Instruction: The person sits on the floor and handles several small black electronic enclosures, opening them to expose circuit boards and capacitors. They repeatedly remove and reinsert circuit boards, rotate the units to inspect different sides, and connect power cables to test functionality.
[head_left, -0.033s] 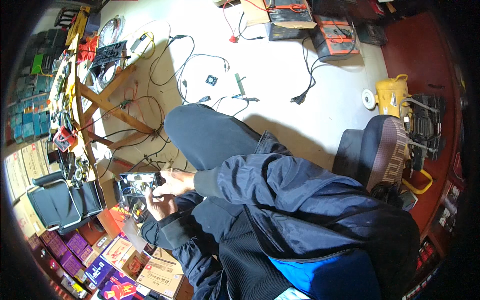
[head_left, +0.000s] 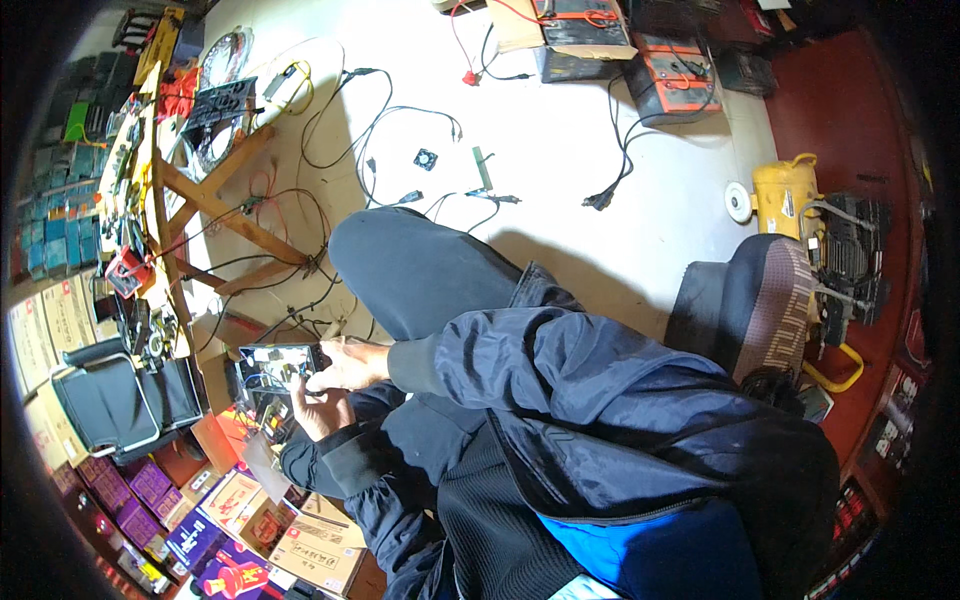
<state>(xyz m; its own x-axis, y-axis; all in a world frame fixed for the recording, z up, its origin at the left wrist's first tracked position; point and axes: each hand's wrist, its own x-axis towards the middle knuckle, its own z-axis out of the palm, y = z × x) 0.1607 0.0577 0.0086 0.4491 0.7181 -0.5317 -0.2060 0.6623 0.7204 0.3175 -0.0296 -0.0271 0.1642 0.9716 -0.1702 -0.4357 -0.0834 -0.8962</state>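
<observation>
Both hands grip the circuit board (head_left: 280,365), left hand (head_left: 318,412) at its 5 o'clock, right hand (head_left: 345,367) at 3 o'clock; inspection step, next move likely needs steady fingertip work.

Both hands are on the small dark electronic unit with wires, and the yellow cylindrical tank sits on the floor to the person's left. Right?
Not quite. The head view shows the yellow cylindrical tank on the person's right. The left hand and right hand are indeed on the small dark electronic unit with wires.
</observation>
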